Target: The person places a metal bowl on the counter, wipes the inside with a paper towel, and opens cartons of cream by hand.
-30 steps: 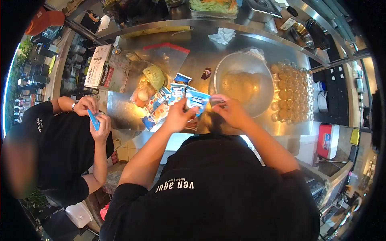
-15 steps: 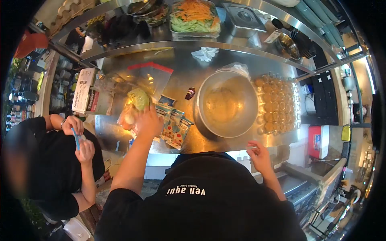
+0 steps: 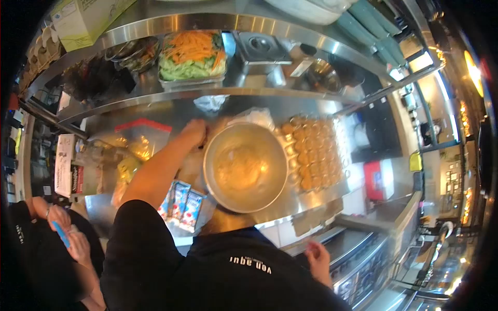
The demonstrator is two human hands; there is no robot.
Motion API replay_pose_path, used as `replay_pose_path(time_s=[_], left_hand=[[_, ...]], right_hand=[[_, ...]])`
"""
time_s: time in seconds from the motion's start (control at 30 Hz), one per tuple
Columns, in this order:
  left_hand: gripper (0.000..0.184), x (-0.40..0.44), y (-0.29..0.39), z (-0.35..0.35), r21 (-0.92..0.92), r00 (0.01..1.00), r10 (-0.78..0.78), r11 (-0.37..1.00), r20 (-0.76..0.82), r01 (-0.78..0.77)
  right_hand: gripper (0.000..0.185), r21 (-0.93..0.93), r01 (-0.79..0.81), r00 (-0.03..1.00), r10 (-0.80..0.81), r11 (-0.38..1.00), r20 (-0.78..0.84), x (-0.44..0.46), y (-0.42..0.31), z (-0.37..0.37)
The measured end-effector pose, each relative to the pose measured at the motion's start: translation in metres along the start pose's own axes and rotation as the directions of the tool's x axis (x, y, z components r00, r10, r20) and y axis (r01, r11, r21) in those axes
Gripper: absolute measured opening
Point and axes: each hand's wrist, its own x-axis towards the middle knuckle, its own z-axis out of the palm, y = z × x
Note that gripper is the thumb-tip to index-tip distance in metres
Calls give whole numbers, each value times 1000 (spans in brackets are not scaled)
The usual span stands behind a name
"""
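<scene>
My left hand (image 3: 195, 132) reaches over the steel table, just left of the rim of a large metal bowl (image 3: 245, 167). Its fingers are closed round something small and dark, mostly hidden. My right hand (image 3: 317, 255) hangs beyond the table's front edge, fingers loosely curled and blurred. Blue and white packets (image 3: 185, 207) lie near the front edge, below my left forearm. A yellow-green item in a bag (image 3: 127, 168) is partly hidden behind that arm. A clear bag with a red strip (image 3: 143, 124) lies behind it.
Rows of small glass jars (image 3: 314, 153) stand right of the bowl. A crumpled white sheet (image 3: 211, 102) lies behind it. The shelf above holds a tray of shredded vegetables (image 3: 192, 59) and a lidded steel pan (image 3: 259, 49). At the left a co-worker's hands (image 3: 72, 236) hold a blue packet.
My left hand has left the packets and yellow-green item and moved right, beside the bowl. My right hand let go of the packet and dropped beyond the table edge. The view has shifted.
</scene>
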Motion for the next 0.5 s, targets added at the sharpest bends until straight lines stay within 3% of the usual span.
replay_pose_path(time_s=[0.03, 0.07, 0.1, 0.17, 0.23, 0.27, 0.3, 0.33, 0.43, 0.5], left_hand=[[32, 17, 3, -7, -10, 1000, 13, 1000, -12, -13], [34, 40, 2, -15, 1, 938, 69, 997, -339, -73], [37, 63, 0, -19, 30, 774, 121, 991, -621, -130], [42, 109, -2, -19, 100, 828, 170, 985, -535, -137], [48, 135, -1, -3, 184, 873, 219, 971, -435, -152], [48, 143, -3, 3, 125, 854, 179, 983, -488, -134], [48, 139, 3, 0, 70, 834, 132, 991, -536, -112], [43, 131, 3, -5, 9, 897, 62, 998, -437, -64], [36, 86, -2, -11, 138, 920, 146, 985, -364, -102], [40, 51, -12, -9, 104, 919, 70, 994, -388, -32]], right_hand=[[30, 194, -52, 998, 56, 980, -14, -12, 7, 2], [33, 176, -118, 993, 119, 977, 9, -22, 22, -1], [33, 180, -120, 992, 123, 976, -8, -26, 18, -2], [34, -8, -186, 982, 187, 982, 39, -41, -2, -6], [34, 15, -201, 980, 201, 979, 5, -42, -3, -8], [34, 6, -174, 985, 174, 985, 0, -38, -1, -11], [34, 1, -147, 989, 147, 989, 2, -32, 4, -14], [34, 28, -152, 988, 152, 988, 0, -26, 13, -16], [34, 162, -134, 991, 127, 978, 51, -3, 22, -24], [34, 152, -114, 991, 101, 982, 89, 18, 27, -33]])
